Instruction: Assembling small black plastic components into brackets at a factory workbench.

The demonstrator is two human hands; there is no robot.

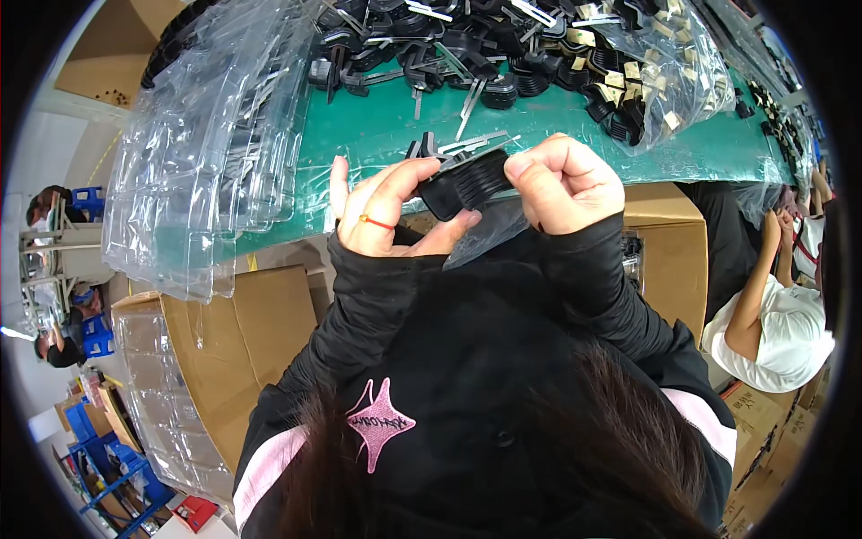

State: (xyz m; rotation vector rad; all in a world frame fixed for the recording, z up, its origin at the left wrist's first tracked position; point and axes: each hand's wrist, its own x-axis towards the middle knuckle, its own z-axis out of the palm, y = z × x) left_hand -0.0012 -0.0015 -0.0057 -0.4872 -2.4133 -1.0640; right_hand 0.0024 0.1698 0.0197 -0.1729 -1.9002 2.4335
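The person's left hand (382,205) pinches one end of a black part (480,182) (ribbed along its curved face, a thin metal strip at its upper edge) near the counter's near edge; the right hand (572,186) pinches the other end. Clear trays (202,166) crowd the green counter (350,128) at left; bare surface shows mid-counter and rightward, below a bag of parts (687,85).
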